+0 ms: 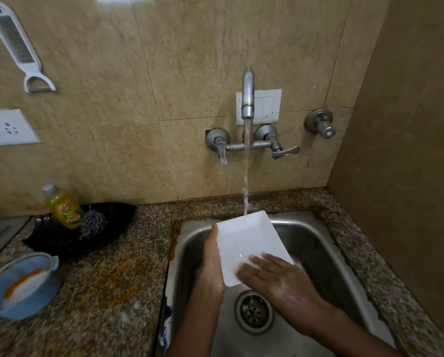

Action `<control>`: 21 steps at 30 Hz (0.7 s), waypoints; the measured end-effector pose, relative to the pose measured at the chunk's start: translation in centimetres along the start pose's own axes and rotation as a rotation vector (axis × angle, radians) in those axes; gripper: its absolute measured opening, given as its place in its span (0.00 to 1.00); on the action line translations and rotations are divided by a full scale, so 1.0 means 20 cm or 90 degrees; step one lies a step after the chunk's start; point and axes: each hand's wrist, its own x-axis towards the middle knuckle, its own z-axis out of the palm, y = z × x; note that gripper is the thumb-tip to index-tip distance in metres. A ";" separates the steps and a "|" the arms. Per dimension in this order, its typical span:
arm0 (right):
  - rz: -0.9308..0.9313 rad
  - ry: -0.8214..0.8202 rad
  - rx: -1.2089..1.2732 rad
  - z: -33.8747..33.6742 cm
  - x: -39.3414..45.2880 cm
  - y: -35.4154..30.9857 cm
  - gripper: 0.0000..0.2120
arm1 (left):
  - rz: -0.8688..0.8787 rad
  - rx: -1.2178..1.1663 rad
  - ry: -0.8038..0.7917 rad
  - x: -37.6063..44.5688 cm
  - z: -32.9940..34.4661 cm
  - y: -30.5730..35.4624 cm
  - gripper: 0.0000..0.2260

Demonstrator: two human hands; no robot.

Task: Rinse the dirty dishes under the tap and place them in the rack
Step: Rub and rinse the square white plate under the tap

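White rectangular dish [246,243] held tilted over the sink [318,243], far edge under the running stream from the tap [248,99]. Left hand [212,264] curled round the left edge from beneath, a firm grip; right hand [272,276] laid flat on the near corner, fingers straight, rubbing rather than holding. Rinsing step in hand, judged midway. Next: turn to wash the other face, then lift out toward the rack, not in view. Blue bowl [22,287] waiting on the bench [100,292].
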 end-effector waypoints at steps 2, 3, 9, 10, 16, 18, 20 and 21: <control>0.007 -0.004 0.027 -0.09 0.03 -0.02 0.20 | 0.038 -0.119 -0.027 -0.02 0.04 0.03 0.26; 0.014 -0.005 0.039 -0.13 0.04 -0.03 0.20 | 0.065 -0.188 -0.055 -0.01 0.05 0.05 0.25; 0.156 0.055 0.246 -0.38 0.14 0.01 0.27 | 0.102 -0.412 -0.043 0.07 0.13 0.11 0.16; 0.218 0.078 0.313 -0.42 0.17 0.04 0.23 | 0.092 -0.365 -0.025 0.08 0.14 0.12 0.18; 0.554 0.116 0.567 -0.34 0.41 0.39 0.17 | 0.099 -0.162 -0.028 0.02 0.14 0.10 0.30; 0.614 0.078 0.534 -0.22 0.46 0.46 0.18 | 0.090 -0.150 -0.031 0.01 0.13 0.09 0.29; 0.644 0.066 0.458 -0.11 0.50 0.46 0.23 | 0.091 -0.136 -0.022 0.00 0.12 0.08 0.28; 0.651 0.057 0.395 -0.07 0.52 0.45 0.24 | 0.092 -0.132 -0.018 -0.01 0.13 0.08 0.28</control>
